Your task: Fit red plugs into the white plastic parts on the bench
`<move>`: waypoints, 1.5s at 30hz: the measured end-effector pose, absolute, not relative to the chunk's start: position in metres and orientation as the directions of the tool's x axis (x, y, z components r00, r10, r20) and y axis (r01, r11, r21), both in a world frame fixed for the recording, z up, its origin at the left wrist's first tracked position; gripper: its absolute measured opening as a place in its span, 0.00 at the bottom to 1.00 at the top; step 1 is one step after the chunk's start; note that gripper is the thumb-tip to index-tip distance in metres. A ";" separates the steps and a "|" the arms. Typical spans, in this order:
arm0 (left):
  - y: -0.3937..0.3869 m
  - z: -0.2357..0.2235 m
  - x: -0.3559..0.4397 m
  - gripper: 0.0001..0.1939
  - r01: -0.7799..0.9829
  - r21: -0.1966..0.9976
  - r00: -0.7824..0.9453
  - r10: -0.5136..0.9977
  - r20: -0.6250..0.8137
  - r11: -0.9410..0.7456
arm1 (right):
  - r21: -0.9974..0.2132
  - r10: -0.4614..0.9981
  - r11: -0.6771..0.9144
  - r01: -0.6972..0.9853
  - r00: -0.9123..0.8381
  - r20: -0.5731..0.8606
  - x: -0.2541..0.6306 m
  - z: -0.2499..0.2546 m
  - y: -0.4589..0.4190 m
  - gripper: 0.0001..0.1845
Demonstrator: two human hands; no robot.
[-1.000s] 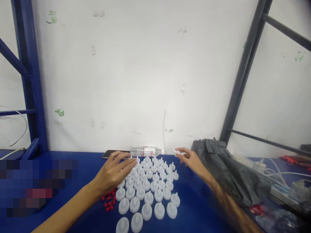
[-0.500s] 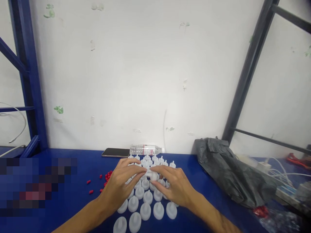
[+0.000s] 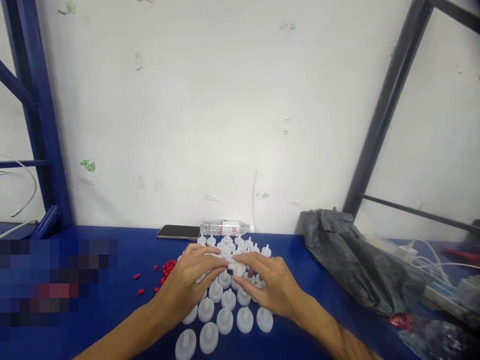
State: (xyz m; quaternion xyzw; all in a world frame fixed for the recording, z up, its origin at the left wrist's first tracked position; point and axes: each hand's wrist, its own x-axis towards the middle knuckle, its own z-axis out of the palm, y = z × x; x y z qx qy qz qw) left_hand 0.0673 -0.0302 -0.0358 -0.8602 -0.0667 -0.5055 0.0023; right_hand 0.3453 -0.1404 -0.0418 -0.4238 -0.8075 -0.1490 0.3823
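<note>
Between my two hands, a translucent white nozzle cap (image 3: 239,270) is held on its side above the table, its narrow spout toward the left. My right hand (image 3: 273,286) grips its wide end between thumb and fingers. At the spout end, my left hand (image 3: 191,274) has thumb and fingertips pinched together; whether a smaller piece is also between them is hidden. Under and around both hands, several more white nozzle caps (image 3: 225,320) stand in rows, spouts up. Small red caps (image 3: 167,270) lie in a loose pile beside my left hand.
A phone (image 3: 178,232) and a clear plastic bottle (image 3: 227,228) lie along the back of the blue table (image 3: 112,260), near the wall. On the right are a dark plastic bag (image 3: 348,260) and white cables (image 3: 431,260). Metal posts rise on both sides.
The camera view has shifted slightly. My hands keep nearly the same pose around the nozzle cap, and the caps on the table have not visibly moved.
</note>
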 end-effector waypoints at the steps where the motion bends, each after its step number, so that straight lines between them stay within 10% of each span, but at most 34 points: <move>1: -0.030 -0.037 0.068 0.15 0.117 0.068 0.482 0.116 0.868 -0.991 | -0.075 0.565 0.606 0.792 -0.361 0.742 0.346 -0.042 -0.140 0.21; 12: -0.030 -0.044 0.075 0.18 0.246 -0.064 0.578 0.093 0.811 -0.967 | 0.089 0.425 0.575 0.813 -0.389 0.817 0.339 -0.039 -0.148 0.22; 27: -0.047 -0.063 0.075 0.18 0.189 0.309 0.665 0.353 0.658 -0.932 | 0.021 0.427 0.660 0.751 -0.398 0.812 0.331 -0.045 -0.152 0.37; 45: -0.056 -0.054 0.077 0.25 0.176 0.426 0.671 0.424 0.608 -0.888 | 0.012 0.420 0.691 0.723 -0.415 0.807 0.329 -0.048 -0.154 0.50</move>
